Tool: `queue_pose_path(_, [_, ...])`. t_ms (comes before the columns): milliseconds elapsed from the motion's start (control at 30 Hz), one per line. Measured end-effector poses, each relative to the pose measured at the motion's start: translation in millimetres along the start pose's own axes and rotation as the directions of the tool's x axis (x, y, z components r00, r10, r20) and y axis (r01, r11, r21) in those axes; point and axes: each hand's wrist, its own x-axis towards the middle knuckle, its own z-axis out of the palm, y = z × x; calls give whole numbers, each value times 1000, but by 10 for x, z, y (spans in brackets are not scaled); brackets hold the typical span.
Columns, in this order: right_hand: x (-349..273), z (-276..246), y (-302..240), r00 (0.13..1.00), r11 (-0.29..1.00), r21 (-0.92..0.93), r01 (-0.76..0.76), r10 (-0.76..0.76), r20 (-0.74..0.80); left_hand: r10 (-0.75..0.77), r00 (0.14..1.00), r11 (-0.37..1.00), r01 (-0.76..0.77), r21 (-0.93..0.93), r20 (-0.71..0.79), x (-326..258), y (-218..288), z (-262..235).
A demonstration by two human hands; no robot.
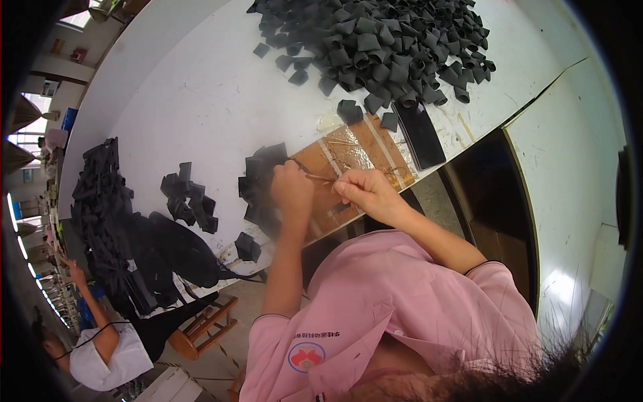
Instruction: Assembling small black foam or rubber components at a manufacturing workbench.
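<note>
hands meet over a brown board (348, 167) taped at the near edge of the white bench (201, 100). left hand (291, 191) curled shut on a small black folded piece (264, 171), pressed down at the board's left edge, probably to steady it for the other hand. right hand (365, 194) pinched together on a thin stick-like tool (318, 177), tip aimed leftward at the piece; too small to tell what kind of tool exactly. just beside the left hand, a small cluster of the same black pieces, kept close for easy reach. one stray black piece (248, 246) near the bench edge below. further left, a loose group of black pieces (187, 197), apart from the board, perhaps sorted aside. at the far left, a long dark heap (104, 208) of similar material spilling toward the edge. across the top, a big pile of black folded pieces (382, 47), well apart from the hands, likely stock. a flat black strip (420, 134) lying just beside the board's right side. shiny tape bands across the board, seemingly to hold it fixed. pink sleeves coming up from the lower edge. another person in white (100, 348) at lower left, bent over separate work, one hand near the far heap. wooden stool (204, 325) below the bench edge.
</note>
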Motion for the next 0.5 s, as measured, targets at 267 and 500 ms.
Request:
queue_pose_path(267, [-25,194,-125,909,864,-315,393,-416,-6,-287,853,175,495,-851,437,-106,-58,-566])
queue_pose_path(500, [-75,338,-335,882,852,-312,420,-464,-82,-156,868,-41,472,-881,472,-360,97,-852])
